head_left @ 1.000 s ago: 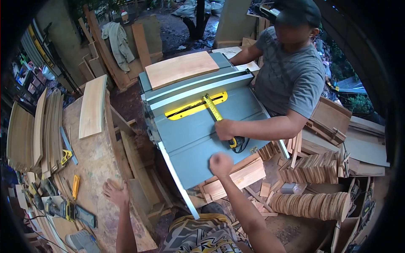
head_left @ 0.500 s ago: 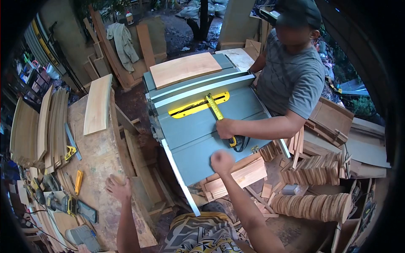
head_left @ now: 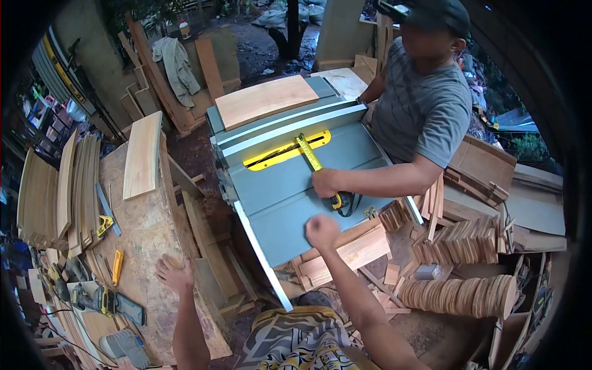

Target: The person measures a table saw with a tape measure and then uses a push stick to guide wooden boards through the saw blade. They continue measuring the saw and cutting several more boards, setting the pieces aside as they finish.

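Observation:
My left hand (head_left: pixel 175 274) rests on the wooden workbench (head_left: pixel 145 237), fingers spread, holding nothing. Over the near part of the grey table saw (head_left: pixel 271 231) is my right hand (head_left: pixel 322 231), its fingers curled; what they hold, if anything, cannot be made out. A co-worker's hand (head_left: pixel 324 184) holds a yellow tape measure (head_left: pixel 309 154), its blade stretched across the saw top to the yellow insert plate (head_left: pixel 259 163) beside the fence (head_left: pixel 296 131). Behind the fence lies a wide board (head_left: pixel 266 102).
The co-worker (head_left: pixel 419 105) stands at the saw's right side. Curved boards (head_left: pixel 43 197), a yellow-handled square (head_left: pixel 105 226) and a cordless drill (head_left: pixel 102 300) are on the bench. Stacked round wooden pieces (head_left: pixel 459 297) and cut pieces (head_left: pixel 456 242) lie at the right.
The view has shifted slightly, moving the saw a little left in the picture. Both my hands and the co-worker's hand keep nearly the same places.

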`<state>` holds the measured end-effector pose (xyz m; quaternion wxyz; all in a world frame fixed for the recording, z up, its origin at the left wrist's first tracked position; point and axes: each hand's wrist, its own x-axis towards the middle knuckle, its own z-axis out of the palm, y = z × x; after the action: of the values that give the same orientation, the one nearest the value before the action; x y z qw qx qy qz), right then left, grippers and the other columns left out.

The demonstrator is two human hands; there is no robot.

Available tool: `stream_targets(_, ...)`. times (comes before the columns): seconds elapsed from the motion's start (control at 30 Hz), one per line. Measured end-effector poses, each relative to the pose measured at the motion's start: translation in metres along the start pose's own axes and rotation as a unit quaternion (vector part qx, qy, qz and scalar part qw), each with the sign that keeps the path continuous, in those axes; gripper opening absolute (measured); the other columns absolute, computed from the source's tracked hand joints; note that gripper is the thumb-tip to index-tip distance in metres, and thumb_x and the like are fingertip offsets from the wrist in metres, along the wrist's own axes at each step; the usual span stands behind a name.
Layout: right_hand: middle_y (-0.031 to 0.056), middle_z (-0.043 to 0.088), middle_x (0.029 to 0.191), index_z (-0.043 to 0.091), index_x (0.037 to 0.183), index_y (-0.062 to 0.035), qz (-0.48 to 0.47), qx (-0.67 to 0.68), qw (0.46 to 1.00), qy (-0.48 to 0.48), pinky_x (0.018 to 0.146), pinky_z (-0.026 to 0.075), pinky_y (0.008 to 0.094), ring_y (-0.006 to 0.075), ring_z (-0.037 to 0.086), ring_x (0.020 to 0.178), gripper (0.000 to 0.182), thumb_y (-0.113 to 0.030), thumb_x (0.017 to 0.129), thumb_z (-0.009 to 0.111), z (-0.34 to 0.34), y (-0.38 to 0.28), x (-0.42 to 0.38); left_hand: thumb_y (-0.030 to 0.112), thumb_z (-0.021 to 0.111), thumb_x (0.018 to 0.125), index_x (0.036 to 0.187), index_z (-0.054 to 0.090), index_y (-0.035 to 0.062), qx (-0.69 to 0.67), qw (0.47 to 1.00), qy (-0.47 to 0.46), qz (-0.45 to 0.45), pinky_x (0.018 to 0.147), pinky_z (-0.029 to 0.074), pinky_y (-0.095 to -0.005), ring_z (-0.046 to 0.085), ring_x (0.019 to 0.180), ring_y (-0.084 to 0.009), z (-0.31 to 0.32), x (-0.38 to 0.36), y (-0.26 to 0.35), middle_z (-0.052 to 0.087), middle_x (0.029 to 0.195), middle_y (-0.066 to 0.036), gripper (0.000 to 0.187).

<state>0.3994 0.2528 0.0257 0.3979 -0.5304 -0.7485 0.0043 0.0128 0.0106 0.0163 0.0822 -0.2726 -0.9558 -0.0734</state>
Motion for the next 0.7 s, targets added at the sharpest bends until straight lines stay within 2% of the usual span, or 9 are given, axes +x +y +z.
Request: stream_targets(0.7,0.0071,0.056,0.06,0.055,0.067,-0.0117,0.015,-0.007,1.0,0.004,0.06,0.045,0.0433,0.0294,0.057,0.06,0.017,-0.017,0.078,0.067,0.0024,0.0,-0.0005,0.059,0.067,0.079,0.144,0.042,0.0057,0.029,1.0,-0.005,-0.003,0.117,0.022,-0.0529,0.035,0.139,-0.0362,0.0004,0.0026,-0.0001,0.041,0.147,-0.018,0.087)
